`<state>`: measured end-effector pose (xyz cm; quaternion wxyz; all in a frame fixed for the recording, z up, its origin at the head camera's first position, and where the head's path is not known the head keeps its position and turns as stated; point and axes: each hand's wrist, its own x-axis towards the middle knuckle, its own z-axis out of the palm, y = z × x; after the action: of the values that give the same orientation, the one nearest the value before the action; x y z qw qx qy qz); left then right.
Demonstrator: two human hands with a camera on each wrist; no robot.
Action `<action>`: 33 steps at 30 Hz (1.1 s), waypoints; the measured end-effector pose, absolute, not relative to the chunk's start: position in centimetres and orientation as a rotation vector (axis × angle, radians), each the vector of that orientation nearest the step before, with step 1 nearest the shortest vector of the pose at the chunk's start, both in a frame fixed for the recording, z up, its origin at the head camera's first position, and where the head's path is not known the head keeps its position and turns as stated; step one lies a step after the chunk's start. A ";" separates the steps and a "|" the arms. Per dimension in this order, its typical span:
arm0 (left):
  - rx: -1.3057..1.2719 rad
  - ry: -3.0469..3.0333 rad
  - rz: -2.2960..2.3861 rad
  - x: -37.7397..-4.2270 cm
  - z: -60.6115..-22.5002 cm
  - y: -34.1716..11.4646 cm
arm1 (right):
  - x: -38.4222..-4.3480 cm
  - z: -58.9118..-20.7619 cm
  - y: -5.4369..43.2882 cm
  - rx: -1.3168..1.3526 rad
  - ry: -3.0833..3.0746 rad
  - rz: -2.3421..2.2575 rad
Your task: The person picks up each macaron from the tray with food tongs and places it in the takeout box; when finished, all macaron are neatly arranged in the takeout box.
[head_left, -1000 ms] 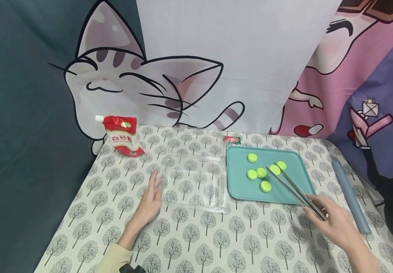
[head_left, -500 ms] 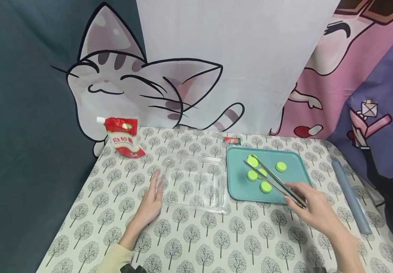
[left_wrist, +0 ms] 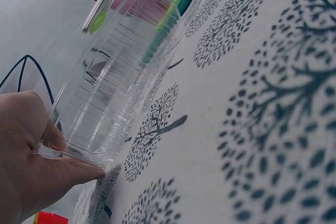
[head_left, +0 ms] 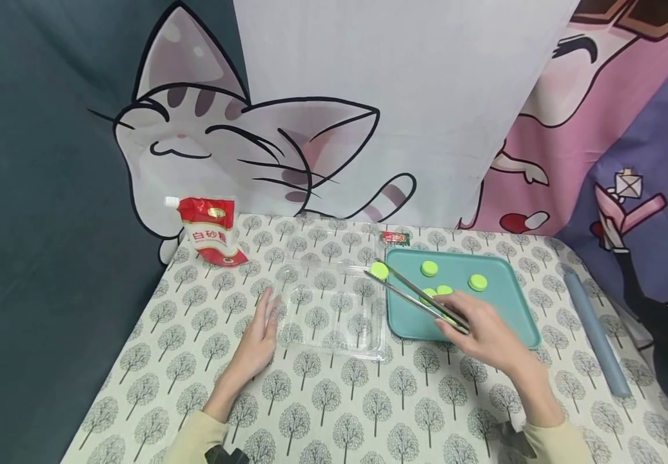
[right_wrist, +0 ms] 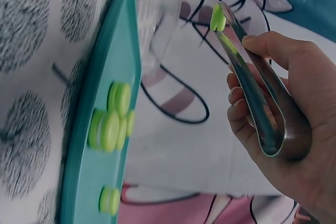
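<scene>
My right hand (head_left: 485, 332) holds metal tongs (right_wrist: 254, 103), thumb and fingers on their arms. A bright green macaron (head_left: 378, 270) is pinched between the tong tips, overlapping the right rim of a clear plastic container (head_left: 334, 306) in the head view. That container lies with its lid raised at the back. My left hand (head_left: 257, 338) grips its left edge, and the left wrist view shows the thumb (left_wrist: 79, 172) along the outside. On the teal tray (head_left: 508, 316) sit several more green macarons, some partly hidden behind the right hand and tongs.
A red and white sugar pouch (head_left: 209, 232) stands at the back left. Behind the tray lies a small red and green packet (head_left: 395, 238). A blue-grey bar (head_left: 598, 335) lies along the right side. A cat-print curtain (head_left: 334, 167) hangs behind the table.
The right hand with the tongs has carried a macaron leftward from the right of the tray to the container's right rim. The left hand has stayed in place.
</scene>
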<state>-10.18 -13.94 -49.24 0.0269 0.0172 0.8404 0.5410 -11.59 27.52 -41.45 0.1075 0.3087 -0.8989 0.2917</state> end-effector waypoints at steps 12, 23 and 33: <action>0.051 2.583 1.675 -10.2 -49.3 -13.9 | -13.8 -41.5 22.0 1.097 -2.765 0.921; 0.065 2.578 1.686 -10.3 -49.1 -13.8 | -15.7 -41.6 17.7 1.262 -2.848 0.791; 0.063 2.551 1.684 -10.2 -49.0 -13.9 | -17.0 -41.5 15.7 1.270 -2.988 0.720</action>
<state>-10.25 -13.86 -48.96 0.0420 0.0204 0.8336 0.5503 -16.96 15.74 -41.50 -0.0919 0.3802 -0.8947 0.2156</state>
